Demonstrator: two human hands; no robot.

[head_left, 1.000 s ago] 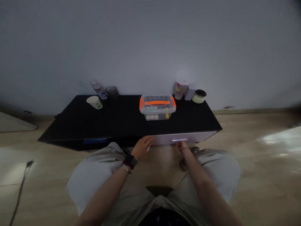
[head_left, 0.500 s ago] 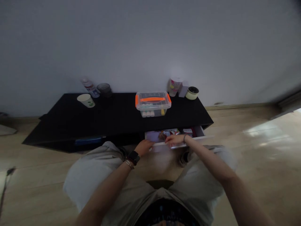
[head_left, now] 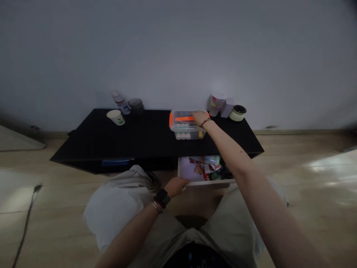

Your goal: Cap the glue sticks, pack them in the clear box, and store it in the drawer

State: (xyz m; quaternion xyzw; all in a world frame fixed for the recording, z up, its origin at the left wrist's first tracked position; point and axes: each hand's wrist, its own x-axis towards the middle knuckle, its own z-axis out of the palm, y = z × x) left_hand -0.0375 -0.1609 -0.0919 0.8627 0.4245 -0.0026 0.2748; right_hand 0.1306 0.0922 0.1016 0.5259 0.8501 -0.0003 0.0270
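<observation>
Clear plastic storage box (head_left: 186,131), likely light and stiff, sits on the black cabinet top (head_left: 134,136), upper centre; take hold by its orange handle (head_left: 182,119). Right hand (head_left: 199,118) lies spread over the lid; left hand (head_left: 175,187) is at the open drawer (head_left: 208,182), grip indeterminate.

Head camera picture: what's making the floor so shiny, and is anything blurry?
In the head view, glare from light makes the wooden floor shiny at right; the grey wall darkens toward the top corners; the right arm looks stretched and slightly soft.
</observation>
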